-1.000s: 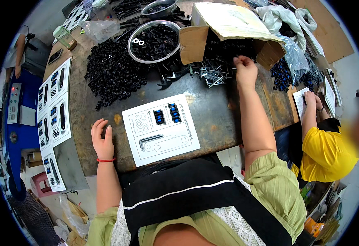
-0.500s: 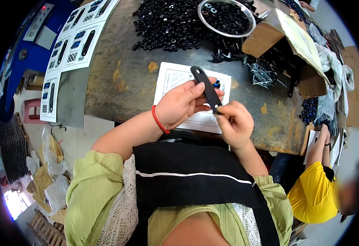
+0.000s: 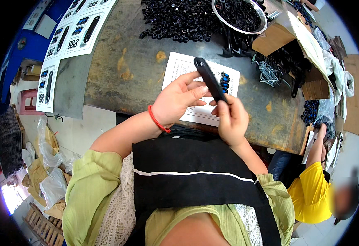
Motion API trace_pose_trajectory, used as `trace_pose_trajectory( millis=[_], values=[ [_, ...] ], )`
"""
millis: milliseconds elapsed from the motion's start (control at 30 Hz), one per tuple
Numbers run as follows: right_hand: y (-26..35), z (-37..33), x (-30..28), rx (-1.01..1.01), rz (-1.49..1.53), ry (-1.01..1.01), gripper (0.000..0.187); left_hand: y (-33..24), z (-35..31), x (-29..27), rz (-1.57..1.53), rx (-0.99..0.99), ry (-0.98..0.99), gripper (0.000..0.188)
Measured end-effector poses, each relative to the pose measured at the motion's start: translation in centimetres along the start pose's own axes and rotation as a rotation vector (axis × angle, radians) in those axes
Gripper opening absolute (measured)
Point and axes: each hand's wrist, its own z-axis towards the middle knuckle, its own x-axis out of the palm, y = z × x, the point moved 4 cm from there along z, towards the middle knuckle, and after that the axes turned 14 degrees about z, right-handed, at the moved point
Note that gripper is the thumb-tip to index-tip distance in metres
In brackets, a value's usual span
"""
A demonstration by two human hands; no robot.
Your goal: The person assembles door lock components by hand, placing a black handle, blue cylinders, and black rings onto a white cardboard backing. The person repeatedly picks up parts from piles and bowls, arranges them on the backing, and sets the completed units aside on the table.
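Observation:
A long black bar (image 3: 210, 82) with rounded ends and a hole at its far end slants above a white printed card (image 3: 175, 65). Its near end is pinched between the thumb and fingers of my right hand (image 3: 232, 121). My left hand (image 3: 179, 98), a red cord at the wrist, is beside the bar's left edge, fingers half curled and apart; whether they touch it is hard to tell. Several blue-and-black small parts (image 3: 224, 83) sit on the card, right of the bar. Ring outlines on the card are partly covered by my left hand.
Behind the card lies a heap of black nuts (image 3: 179, 20), with a metal bowl (image 3: 265, 24) of black parts beside it. An opened cardboard box (image 3: 274, 39) and loose metal pins (image 3: 268, 73) are at right. Packed cards (image 3: 81, 35) lie left. A person in yellow (image 3: 310, 192) sits right.
The bar has turned more edge-on. My left fingers no longer show past its right side, uncovering the blue-and-black parts. The table and card have shifted slightly right and up in view.

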Motion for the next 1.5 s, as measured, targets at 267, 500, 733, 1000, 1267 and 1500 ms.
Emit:
trace_pose_trajectory(
  millis=[267, 500, 733, 1000, 1267, 1500],
  values=[
    [-1.6, 0.1, -0.3, 0.53, 0.568, 0.157, 0.03, 0.8, 0.0, -2.4, 0.166, 0.051, -0.137, 0.023],
    [-0.4, 0.6, 1.1, 0.07, -0.299, 0.156, 0.045, 1.6, -0.1, -2.5, 0.278, 0.003, -0.232, 0.021],
    [-0.5, 0.6, -1.9, -0.082, -0.441, 0.263, 0.037, -0.7, -1.4, -6.9, 0.494, 0.142, -0.429, 0.041],
    [-2.1, 0.3, -0.5, -0.178, -0.659, 0.373, 0.037, 0.3, -2.7, -6.5, 1.194, 0.444, -0.375, 0.029],
    [-2.5, 0.5, -1.1, -0.101, -0.58, 0.433, 0.036, 0.3, -2.4, -8.5, 1.228, 0.354, -0.428, 0.028],
    [-0.1, 5.9, -3.9, -0.162, -0.582, 0.375, 0.036, 0.8, -1.0, -11.6, 1.169, 0.36, -0.591, 0.028]
  ],
)
